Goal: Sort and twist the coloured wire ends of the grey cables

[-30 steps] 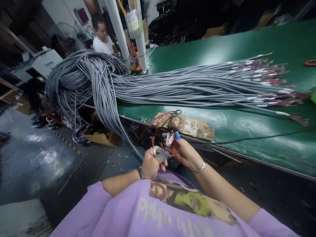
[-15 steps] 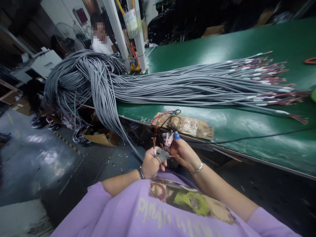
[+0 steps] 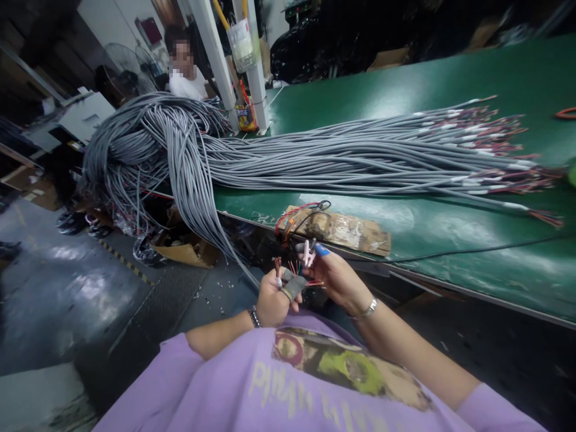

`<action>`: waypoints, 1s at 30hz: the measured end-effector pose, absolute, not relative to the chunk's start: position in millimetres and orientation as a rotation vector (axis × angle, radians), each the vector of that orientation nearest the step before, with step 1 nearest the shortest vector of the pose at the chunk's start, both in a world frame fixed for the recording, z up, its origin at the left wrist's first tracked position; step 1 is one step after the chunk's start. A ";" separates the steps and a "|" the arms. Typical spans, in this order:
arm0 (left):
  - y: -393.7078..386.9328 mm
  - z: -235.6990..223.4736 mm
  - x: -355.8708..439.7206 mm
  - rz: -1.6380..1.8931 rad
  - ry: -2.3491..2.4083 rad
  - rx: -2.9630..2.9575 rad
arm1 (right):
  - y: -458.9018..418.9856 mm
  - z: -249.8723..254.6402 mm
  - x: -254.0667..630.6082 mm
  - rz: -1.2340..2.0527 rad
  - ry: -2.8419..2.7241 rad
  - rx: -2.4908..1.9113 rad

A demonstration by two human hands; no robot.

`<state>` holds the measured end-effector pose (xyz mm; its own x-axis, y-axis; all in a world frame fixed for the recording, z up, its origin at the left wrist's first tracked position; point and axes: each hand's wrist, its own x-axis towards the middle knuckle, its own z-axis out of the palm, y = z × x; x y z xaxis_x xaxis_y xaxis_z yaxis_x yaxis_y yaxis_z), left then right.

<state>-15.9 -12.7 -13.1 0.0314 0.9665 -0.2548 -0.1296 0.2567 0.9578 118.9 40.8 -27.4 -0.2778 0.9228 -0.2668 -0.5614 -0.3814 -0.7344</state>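
Observation:
My left hand [image 3: 272,301] is closed around the end of a grey cable [image 3: 247,275], low in front of my chest. Grey covering wraps its thumb. Thin stripped wires [image 3: 315,284], mostly reddish, fan out from between its fingers, and a brown bunch [image 3: 278,264] stands up beside them. Just to the right, my right hand [image 3: 341,281] pinches a small pale pink clip [image 3: 309,254]; blue tape covers one of its digits. The clip sits above the wire tips, apart from my left hand. Whether its jaws grip anything is too small to tell.
A worn wooden block [image 3: 344,231] with red and black leads lies at the edge of the green table [image 3: 450,240]. Many grey cables [image 3: 324,162] stretch across the table, heaped at left. A black cord [image 3: 454,253] runs right. A person [image 3: 186,81] is behind.
My right hand has shifted slightly, and the clip has turned more upright. The wires in my left hand now stand apart from the dark leads by the block.

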 end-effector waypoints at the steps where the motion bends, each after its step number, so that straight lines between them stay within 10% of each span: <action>1: -12.3 -13.9 -15.2 1.074 1.213 0.930 | 39.6 -27.9 118.4 1.774 -0.657 -0.868; 30: -11.4 -4.7 -12.2 1.025 1.260 0.879 | 38.7 -34.4 113.2 1.984 -0.382 -0.730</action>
<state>-12.2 -11.4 -4.7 0.0159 0.9473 -0.3200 -0.1208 0.3195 0.9398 113.2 38.7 -34.4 -0.3674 0.8673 -0.3359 -0.6804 -0.4969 -0.5387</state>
